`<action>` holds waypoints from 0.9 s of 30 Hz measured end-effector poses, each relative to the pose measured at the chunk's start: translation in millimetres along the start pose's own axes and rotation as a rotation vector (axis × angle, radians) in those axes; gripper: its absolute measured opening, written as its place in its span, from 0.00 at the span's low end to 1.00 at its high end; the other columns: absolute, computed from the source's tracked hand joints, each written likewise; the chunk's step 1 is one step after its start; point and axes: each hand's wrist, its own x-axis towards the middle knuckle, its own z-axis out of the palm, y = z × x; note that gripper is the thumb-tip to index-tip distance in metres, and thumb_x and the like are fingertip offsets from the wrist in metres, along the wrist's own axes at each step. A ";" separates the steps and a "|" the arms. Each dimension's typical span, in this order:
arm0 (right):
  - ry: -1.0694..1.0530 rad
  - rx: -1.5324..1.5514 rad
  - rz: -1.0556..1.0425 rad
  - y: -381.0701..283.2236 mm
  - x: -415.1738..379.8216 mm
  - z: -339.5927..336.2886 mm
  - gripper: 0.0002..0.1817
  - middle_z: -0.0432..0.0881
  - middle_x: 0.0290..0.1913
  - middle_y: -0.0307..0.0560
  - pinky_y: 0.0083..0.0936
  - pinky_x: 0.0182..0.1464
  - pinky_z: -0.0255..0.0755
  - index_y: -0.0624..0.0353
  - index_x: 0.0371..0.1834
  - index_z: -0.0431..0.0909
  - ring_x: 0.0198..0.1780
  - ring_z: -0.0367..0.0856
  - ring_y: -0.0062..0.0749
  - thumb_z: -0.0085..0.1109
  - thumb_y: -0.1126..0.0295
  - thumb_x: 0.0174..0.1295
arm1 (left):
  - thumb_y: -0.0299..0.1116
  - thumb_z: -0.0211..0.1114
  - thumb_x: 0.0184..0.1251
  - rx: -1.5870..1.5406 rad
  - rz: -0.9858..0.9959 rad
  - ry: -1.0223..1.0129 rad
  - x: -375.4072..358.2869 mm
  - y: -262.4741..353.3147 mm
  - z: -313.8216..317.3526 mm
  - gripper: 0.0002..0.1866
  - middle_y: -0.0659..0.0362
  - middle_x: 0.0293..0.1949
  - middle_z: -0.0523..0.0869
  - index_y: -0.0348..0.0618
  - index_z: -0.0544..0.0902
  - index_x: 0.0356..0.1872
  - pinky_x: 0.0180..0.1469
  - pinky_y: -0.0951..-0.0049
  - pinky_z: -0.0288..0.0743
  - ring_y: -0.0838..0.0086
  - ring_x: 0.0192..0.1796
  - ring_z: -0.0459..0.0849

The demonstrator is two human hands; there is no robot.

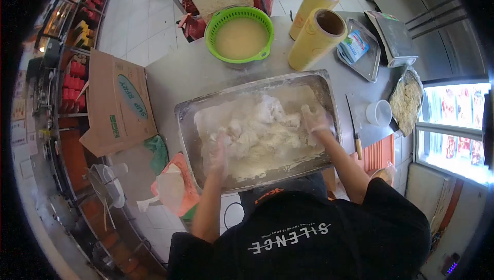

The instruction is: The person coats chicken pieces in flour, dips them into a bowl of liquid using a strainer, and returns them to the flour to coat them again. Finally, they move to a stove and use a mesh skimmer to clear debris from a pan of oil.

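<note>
A large metal tray on the counter holds a heap of white flour with floury lumps in it. My left hand, in what looks like a clear glove, is at the left side of the heap, fingers stretched out and touching the flour. At the right side, my right hand is also gloved and dusted white, its fingers apart at the edge of the heap. Neither hand visibly grips anything. Flour dust hazes the fingertips, and the lumps' contents are hidden by their coating.
Behind the tray stand a green colander with pale liquid and two yellow film rolls. A knife, white cup, small tray and scale are rightward. Left are a cardboard box and a red-and-white bag.
</note>
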 end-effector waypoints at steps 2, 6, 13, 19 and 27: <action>-0.099 -0.088 0.323 -39.3 -45.1 -14.9 0.33 0.78 0.64 0.60 0.32 0.66 0.69 0.63 0.66 0.73 0.65 0.77 0.46 0.52 0.46 0.70 | 0.55 0.52 0.76 -0.024 0.015 -0.045 -5.4 -13.0 -6.1 0.32 0.57 0.61 0.79 0.42 0.70 0.69 0.68 0.65 0.68 0.68 0.60 0.79; -0.363 0.466 -0.120 72.0 -5.4 77.6 0.37 0.74 0.68 0.52 0.34 0.65 0.69 0.60 0.71 0.69 0.66 0.74 0.39 0.53 0.42 0.68 | 0.51 0.59 0.72 -0.121 -0.211 -0.120 -25.2 -15.8 35.2 0.34 0.55 0.68 0.74 0.41 0.67 0.72 0.70 0.64 0.65 0.67 0.67 0.73; -0.622 0.760 0.207 1.5 -41.8 49.0 0.36 0.73 0.68 0.48 0.36 0.64 0.70 0.57 0.74 0.66 0.63 0.75 0.37 0.54 0.45 0.69 | 0.43 0.63 0.70 -0.211 -0.255 -0.289 -45.3 21.4 75.3 0.36 0.53 0.69 0.72 0.37 0.64 0.73 0.70 0.68 0.65 0.67 0.69 0.71; -0.545 0.137 -0.352 -25.5 -47.2 5.5 0.32 0.87 0.44 0.50 0.38 0.48 0.77 0.56 0.58 0.80 0.42 0.85 0.41 0.57 0.40 0.64 | 0.52 0.58 0.72 -0.165 -0.192 -0.093 -65.6 75.4 52.8 0.37 0.52 0.71 0.70 0.39 0.64 0.74 0.73 0.67 0.59 0.65 0.71 0.68; -0.223 0.039 -0.247 -57.4 49.4 0.3 0.40 0.71 0.71 0.58 0.36 0.70 0.64 0.55 0.71 0.70 0.71 0.70 0.43 0.60 0.43 0.59 | 0.61 0.49 0.75 0.683 0.153 0.605 41.9 -10.9 31.1 0.40 0.51 0.75 0.64 0.38 0.63 0.75 0.75 0.65 0.55 0.60 0.75 0.64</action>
